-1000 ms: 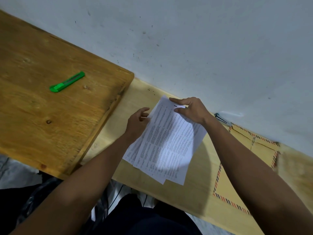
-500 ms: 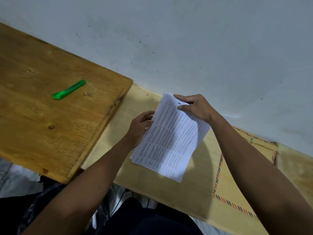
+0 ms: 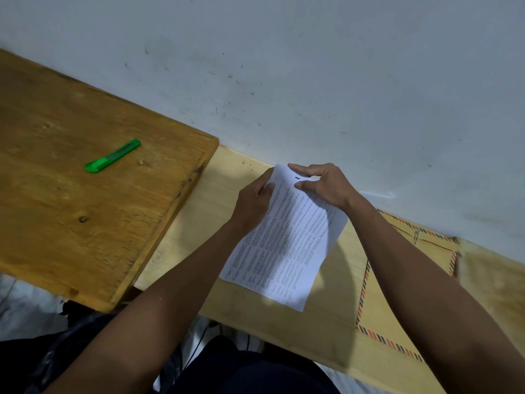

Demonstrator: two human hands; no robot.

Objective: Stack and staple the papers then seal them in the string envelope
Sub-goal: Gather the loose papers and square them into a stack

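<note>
Wooden pale desk (image 3: 284,322), bearing brown string envelope (image 3: 397,302) at right, printed papers (image 3: 287,245) pinched at top edge by left hand (image 3: 251,204) and right hand (image 3: 324,183); green cutter (image 3: 112,156) apart.

1. The papers (image 3: 287,240) held over the table carry dense rows of small printed text in columns, too small and blurred to read any word.
2. A short dark mark sits near the top edge of the top sheet; what it is cannot be told.
3. The envelope (image 3: 397,282) has a striped border, with no readable writing.
4. The green cutter (image 3: 112,156) shows no legible label.
</note>
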